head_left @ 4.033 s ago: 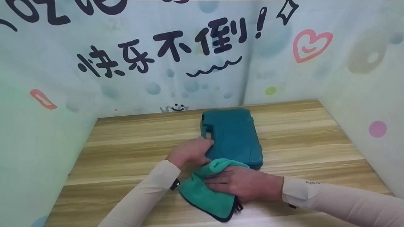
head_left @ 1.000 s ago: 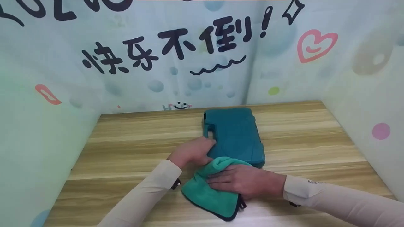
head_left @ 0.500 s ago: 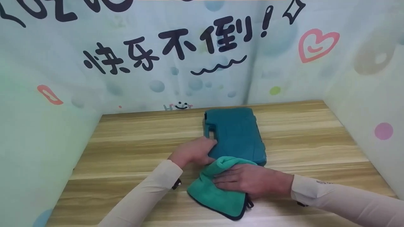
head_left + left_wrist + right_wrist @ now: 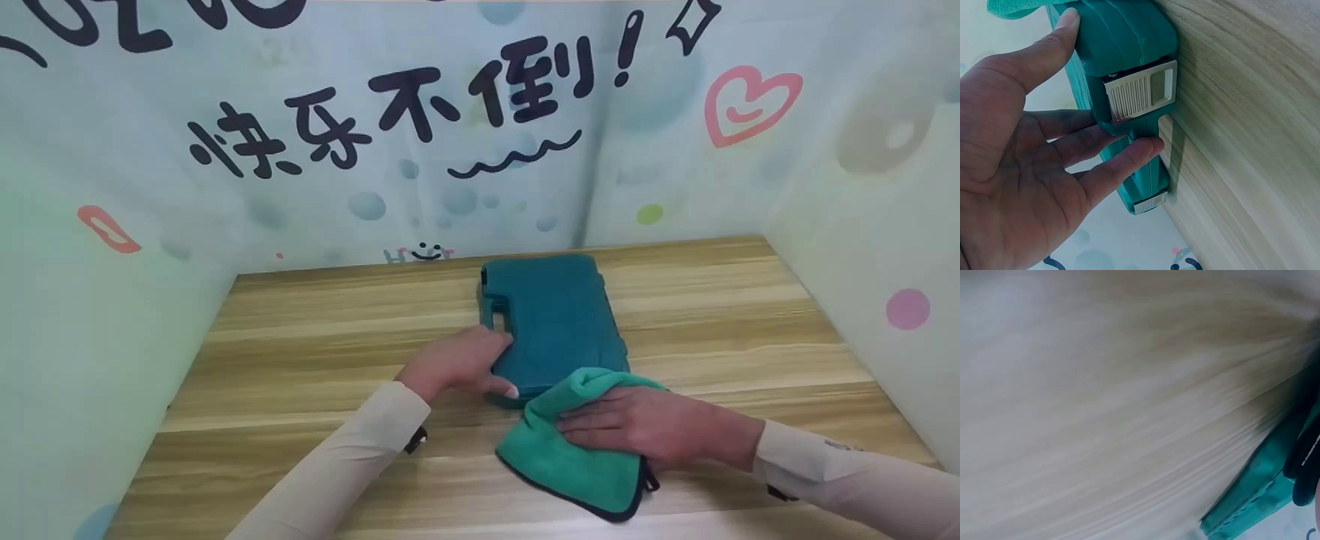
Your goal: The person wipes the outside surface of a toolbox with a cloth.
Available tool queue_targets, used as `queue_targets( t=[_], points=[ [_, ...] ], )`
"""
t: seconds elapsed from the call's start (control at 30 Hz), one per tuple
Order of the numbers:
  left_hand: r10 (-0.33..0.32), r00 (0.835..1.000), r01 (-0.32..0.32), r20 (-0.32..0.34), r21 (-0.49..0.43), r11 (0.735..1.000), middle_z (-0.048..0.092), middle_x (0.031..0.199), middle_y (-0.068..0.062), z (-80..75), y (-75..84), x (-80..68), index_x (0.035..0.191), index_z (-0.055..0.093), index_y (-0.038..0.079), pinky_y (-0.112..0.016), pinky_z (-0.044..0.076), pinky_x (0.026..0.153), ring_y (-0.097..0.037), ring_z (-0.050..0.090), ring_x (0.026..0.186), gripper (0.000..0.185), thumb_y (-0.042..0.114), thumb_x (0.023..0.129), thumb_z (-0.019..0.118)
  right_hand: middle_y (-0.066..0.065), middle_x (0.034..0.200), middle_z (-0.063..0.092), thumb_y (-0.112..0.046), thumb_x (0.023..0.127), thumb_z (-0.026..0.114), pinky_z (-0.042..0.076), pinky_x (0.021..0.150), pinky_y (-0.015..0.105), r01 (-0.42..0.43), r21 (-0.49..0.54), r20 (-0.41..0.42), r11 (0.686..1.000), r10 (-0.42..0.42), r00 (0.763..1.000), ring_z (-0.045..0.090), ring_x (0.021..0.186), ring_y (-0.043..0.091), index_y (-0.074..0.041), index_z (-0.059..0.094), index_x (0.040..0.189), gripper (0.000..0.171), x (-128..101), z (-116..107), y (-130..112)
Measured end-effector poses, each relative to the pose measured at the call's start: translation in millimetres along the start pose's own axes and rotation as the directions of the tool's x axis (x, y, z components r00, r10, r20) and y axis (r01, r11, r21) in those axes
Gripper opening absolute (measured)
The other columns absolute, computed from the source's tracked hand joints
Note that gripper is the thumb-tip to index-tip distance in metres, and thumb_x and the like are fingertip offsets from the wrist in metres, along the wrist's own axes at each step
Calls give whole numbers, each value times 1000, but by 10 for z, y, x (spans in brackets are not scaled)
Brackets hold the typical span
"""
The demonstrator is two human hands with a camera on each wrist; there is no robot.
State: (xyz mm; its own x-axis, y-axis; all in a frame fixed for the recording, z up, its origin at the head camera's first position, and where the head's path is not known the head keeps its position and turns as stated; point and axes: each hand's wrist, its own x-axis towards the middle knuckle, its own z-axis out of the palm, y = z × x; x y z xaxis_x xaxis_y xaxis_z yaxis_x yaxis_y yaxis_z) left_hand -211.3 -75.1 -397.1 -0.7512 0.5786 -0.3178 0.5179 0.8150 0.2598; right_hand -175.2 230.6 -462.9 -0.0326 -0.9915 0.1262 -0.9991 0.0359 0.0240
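A teal plastic tool case lies flat on the wooden table, its handle side to the left. My left hand grips its near left corner. In the left wrist view the thumb presses the case's near end and the fingers touch the handle side, beside a metal latch. My right hand holds a green cloth with dark edging against the near right corner of the case. Its fingers lie across the cloth; a fold hides the thumb. The right wrist view catches only the cloth's edge.
The table runs back to a printed fabric wall with large dark characters. Similar panels stand along the left and right sides. A second latch sits farther along the handle side.
My right hand has slid rightward with the cloth along the near end of the case, uncovering its near left part. The left hand and the case stay in place.
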Motion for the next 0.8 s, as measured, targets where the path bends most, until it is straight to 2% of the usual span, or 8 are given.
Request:
queue_targets(
  t=[0.13,0.3,0.43,0.6,0.8],
  points=[
    [-9,1000,9,9,-1,1000,61,126,-15,-6,6,0,141,53,1,-39,50,96,-24,57,105,74,51,91,73,4,152,49,-21,95,70,38,110,39,5,-4,-10,1000,-5,1000,40,141,15,-9,49,151,61,-116,-16,12],
    [-26,1000,26,16,3,1000,60,130,-15,-1,3,-4,143,51,2,-40,50,98,-25,56,108,76,53,91,72,1,153,48,-20,99,64,37,111,39,-25,13,3,1000,25,1000,39,142,13,-12,49,152,55,-226,-36,23],
    [-28,999,29,17,-2,1000,58,133,-16,-6,15,-9,145,49,2,-41,49,99,-25,55,110,77,53,91,72,1,153,47,-19,98,65,36,111,39,-50,20,13,999,49,999,38,142,12,-12,49,152,57,-275,-42,5],
    [-30,999,30,15,-18,999,58,132,-16,-8,18,-26,144,50,2,-41,50,98,-26,55,110,77,52,91,73,1,153,47,-17,97,66,34,113,38,-55,13,12,998,55,998,37,143,12,-12,49,151,57,-219,-27,-16],
    [-19,1000,19,-9,-10,1000,61,128,-15,15,13,-12,142,52,2,-40,51,96,-25,57,108,74,52,91,73,4,152,49,-23,99,66,33,113,37,-14,-24,-30,1000,14,999,40,142,14,-9,51,150,55,9,33,-16]
  ],
)
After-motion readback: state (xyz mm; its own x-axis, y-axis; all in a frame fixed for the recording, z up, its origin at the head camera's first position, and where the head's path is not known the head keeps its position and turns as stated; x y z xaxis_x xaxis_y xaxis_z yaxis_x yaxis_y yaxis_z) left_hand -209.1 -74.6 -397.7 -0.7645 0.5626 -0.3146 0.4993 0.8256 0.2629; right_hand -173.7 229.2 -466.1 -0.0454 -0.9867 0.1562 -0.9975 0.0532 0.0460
